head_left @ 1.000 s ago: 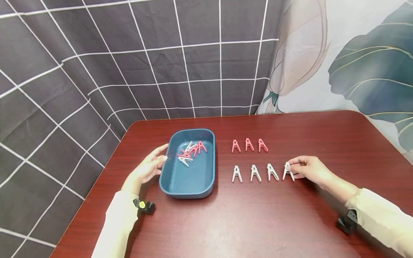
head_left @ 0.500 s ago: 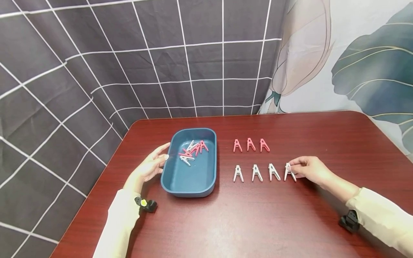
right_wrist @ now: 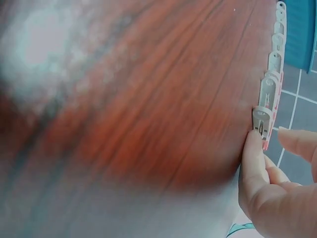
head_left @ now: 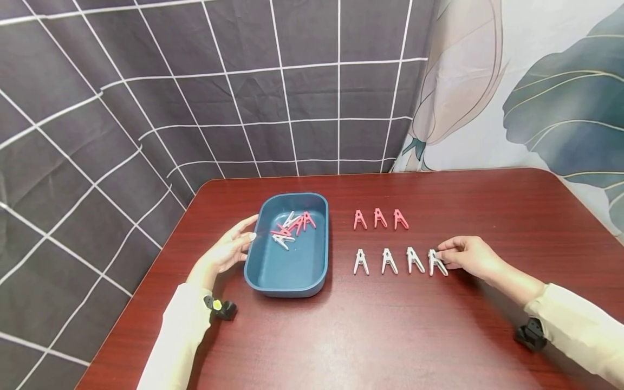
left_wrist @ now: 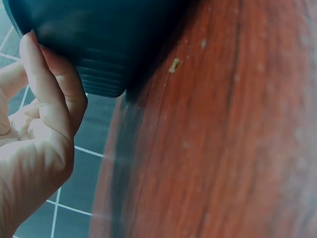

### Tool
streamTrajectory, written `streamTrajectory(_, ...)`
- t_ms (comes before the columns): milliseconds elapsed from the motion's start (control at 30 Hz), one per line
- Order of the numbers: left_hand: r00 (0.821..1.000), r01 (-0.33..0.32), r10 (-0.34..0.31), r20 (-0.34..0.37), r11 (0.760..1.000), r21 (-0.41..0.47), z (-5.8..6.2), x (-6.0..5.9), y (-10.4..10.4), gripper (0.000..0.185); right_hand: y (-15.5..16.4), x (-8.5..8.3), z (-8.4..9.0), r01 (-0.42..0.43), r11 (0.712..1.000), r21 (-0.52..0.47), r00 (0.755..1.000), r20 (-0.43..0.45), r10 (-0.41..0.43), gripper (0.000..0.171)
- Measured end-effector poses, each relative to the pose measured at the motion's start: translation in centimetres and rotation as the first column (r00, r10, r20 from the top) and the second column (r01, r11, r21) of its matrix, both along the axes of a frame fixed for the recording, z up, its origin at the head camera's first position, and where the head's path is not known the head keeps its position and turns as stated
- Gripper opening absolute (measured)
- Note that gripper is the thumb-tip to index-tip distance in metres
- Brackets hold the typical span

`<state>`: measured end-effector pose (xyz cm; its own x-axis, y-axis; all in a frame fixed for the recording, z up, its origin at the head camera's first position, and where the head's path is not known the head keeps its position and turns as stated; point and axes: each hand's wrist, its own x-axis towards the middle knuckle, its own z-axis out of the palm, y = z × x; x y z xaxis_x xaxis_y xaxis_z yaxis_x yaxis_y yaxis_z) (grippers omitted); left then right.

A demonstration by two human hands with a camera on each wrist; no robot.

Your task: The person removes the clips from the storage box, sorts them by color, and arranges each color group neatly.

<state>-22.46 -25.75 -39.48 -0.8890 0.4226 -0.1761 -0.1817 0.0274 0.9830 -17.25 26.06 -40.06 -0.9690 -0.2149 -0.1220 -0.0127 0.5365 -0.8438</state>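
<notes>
My left hand (head_left: 227,250) rests against the left side of a blue plastic bin (head_left: 287,294), thumb tip at the rim and the other fingers along the outer wall. Inside the bin lies a loose pile of red pegs (head_left: 308,219) and white pegs (head_left: 281,241). To the right, my right hand (head_left: 470,257) touches the rightmost white clothes peg (head_left: 437,262) with its fingertips. In the right wrist view one fingertip meets that white peg (right_wrist: 261,119), while another finger (right_wrist: 297,141) stands apart from it.
Several white pegs (head_left: 387,261) form a row with the touched one on the reddish-brown table (head_left: 380,330). Behind them stand three red pegs (head_left: 379,218). A dark grid-patterned cloth (head_left: 312,97) and a floral curtain (head_left: 531,86) hang behind the table.
The rightmost white peg has turned slightly, and my right fingertips now lie more to its right side. My left hand stays at the bin. The head view has shifted slightly.
</notes>
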Motion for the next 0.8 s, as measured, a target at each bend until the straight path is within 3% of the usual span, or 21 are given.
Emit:
streamTrajectory(200, 1.0, 0.009, -0.009, -0.009, 1.0, -0.013, -1.0, -0.6, -0.6, 0.058, -0.4, 0.2, 0.4, 0.036, 0.998, 0.042, 0.998, -0.046, -0.034, 0.034)
streamTrajectory(367, 1.0, 0.025, -0.025, -0.006, 1.0, -0.017, -0.6, -0.7, -0.6, 0.058, -0.9, 0.0, 1.6, 0.062, 0.993, 0.104, 0.993, -0.105, -0.052, 0.035)
streamTrajectory(600, 0.999, 0.022, -0.021, 0.027, 0.999, -0.025, 0.8, -0.2, -0.1, 0.059, -2.7, -0.6, 2.9, 0.057, 0.995, 0.08, 0.987, -0.154, -0.044, 0.032)
streamTrajectory(800, 1.0, 0.01, -0.01, 0.017, 1.0, -0.01, -0.1, -0.3, -0.4, 0.06, -4.6, -1.0, 3.6, 0.034, 0.995, 0.092, 0.983, -0.181, -0.017, 0.03)
